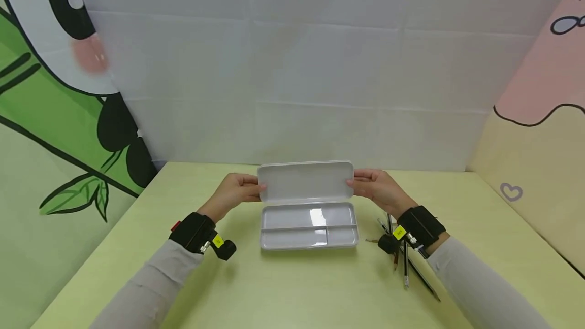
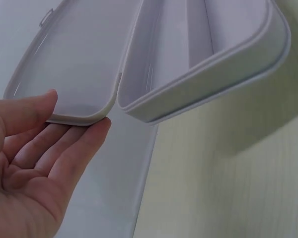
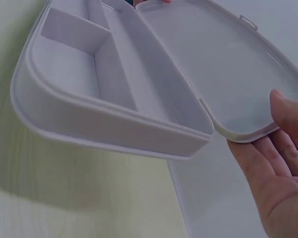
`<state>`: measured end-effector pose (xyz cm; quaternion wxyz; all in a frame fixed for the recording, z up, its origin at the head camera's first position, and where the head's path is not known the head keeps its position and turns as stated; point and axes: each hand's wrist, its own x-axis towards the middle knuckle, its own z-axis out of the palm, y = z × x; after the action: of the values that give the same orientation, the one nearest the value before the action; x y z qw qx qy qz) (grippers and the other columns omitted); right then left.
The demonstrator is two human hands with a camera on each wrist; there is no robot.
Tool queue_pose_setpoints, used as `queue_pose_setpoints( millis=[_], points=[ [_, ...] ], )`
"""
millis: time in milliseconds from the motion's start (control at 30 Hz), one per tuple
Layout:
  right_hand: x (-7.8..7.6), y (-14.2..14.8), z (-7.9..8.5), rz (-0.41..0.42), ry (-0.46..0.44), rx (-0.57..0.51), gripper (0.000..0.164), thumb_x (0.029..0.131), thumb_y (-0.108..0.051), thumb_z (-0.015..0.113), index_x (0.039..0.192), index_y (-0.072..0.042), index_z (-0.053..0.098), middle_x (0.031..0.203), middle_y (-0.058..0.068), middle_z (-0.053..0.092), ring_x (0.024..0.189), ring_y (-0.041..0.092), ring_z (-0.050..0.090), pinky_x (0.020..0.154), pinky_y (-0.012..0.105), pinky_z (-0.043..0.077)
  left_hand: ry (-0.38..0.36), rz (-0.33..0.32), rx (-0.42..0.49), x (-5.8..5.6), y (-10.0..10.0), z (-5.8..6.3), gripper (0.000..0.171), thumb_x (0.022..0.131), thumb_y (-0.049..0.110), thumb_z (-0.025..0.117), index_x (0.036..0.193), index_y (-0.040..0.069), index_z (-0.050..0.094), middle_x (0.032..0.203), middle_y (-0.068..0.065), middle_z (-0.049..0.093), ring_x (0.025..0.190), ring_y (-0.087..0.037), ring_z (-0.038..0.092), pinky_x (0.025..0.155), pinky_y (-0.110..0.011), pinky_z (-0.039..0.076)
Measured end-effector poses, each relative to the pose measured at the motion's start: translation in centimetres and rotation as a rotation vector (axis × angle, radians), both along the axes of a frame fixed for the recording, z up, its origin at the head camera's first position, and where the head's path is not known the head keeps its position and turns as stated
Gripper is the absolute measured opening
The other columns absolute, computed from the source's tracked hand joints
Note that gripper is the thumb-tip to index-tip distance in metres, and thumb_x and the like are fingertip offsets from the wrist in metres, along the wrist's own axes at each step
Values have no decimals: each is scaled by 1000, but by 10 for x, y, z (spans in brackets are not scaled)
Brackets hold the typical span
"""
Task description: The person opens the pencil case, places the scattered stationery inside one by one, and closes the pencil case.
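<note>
A white pencil case [image 1: 292,240] with its lid [image 1: 306,182] swung up and back is held at the middle of the table. Its divided inside, one long compartment and two shorter ones, holds nothing that I can see. My left hand [image 1: 235,192] pinches the lid's left end, thumb on the inner face and fingers behind, as the left wrist view shows. At the opposite end my right hand [image 1: 381,187] pinches the lid the same way. Both wrist views show the base [image 2: 213,84] apart from the tabletop, with a shadow below it.
Several pencils [image 1: 405,268] lie in a loose pile under my right wrist, partly hidden by the wrist camera [image 1: 388,243]. The pale yellow table [image 1: 292,298] ends at a white backdrop [image 1: 320,65]. Printed panels stand to the left and right.
</note>
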<state>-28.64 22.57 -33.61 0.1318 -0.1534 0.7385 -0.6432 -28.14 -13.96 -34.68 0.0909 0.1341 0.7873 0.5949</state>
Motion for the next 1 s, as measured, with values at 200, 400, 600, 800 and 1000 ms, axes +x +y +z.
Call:
queue_pose_setpoints(
  millis=[200, 400, 600, 800, 1000],
  points=[
    [-11, -5, -14, -30, -44, -4, 55, 94, -15, 62, 139, 10, 42, 102, -14, 69, 96, 2, 68, 92, 20, 57, -26, 47, -40, -7, 2, -7, 44, 92, 15, 64, 126, -11, 56, 119, -28, 64, 92, -18, 73, 89, -35, 60],
    [-21, -5, -26, -65, -49, -1, 54, 93, -15, 63, 138, 10, 44, 103, -12, 69, 94, 2, 68, 93, 23, 57, -26, 72, -89, -16, 7, -13, 41, 93, 14, 64, 126, -9, 58, 118, -27, 65, 88, -17, 73, 86, -33, 61],
    [-27, -4, -39, -82, -65, 33, 53, 94, -14, 63, 138, 9, 45, 113, -2, 69, 94, 3, 68, 94, 25, 57, -48, 52, -90, -21, 8, -22, 39, 93, 10, 63, 125, -11, 57, 116, -29, 65, 85, -14, 73, 88, -38, 60],
    [-27, -3, -41, -101, -61, 47, 50, 95, -12, 61, 138, 8, 45, 121, 5, 67, 93, 2, 67, 92, 23, 57, -37, 53, -99, -21, 10, -22, 38, 93, 10, 63, 124, -11, 58, 116, -29, 65, 85, -15, 73, 90, -40, 59],
    [-30, -6, -44, -105, -74, 54, 49, 94, -11, 61, 137, 9, 46, 123, 11, 66, 93, 4, 68, 92, 24, 58, -45, 54, -113, -23, 10, -25, 38, 93, 10, 63, 125, -11, 57, 118, -29, 65, 88, -18, 73, 87, -38, 60]
  ],
)
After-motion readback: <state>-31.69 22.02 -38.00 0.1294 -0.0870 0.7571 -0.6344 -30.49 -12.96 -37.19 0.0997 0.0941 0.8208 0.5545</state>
